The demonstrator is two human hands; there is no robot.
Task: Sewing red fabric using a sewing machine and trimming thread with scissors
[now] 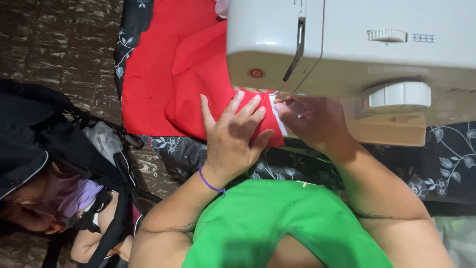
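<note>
While left hand (233, 136) presses flat, open, on red fabric (171, 74) | right hand (310, 119) pinches fabric edge under sewing machine (347, 44)

Pretty cramped up front: the sewing machine (347, 44) head hangs low over the red fabric (168, 74), so the gap under it is tight, and the right hand (310, 119) already fills most of it. The left hand (233, 134) lies flat on the cloth just beside it. More open room is out left over the fabric. Past the table edge, a black stroller (64, 144) blocks the floor (54, 44).
</note>
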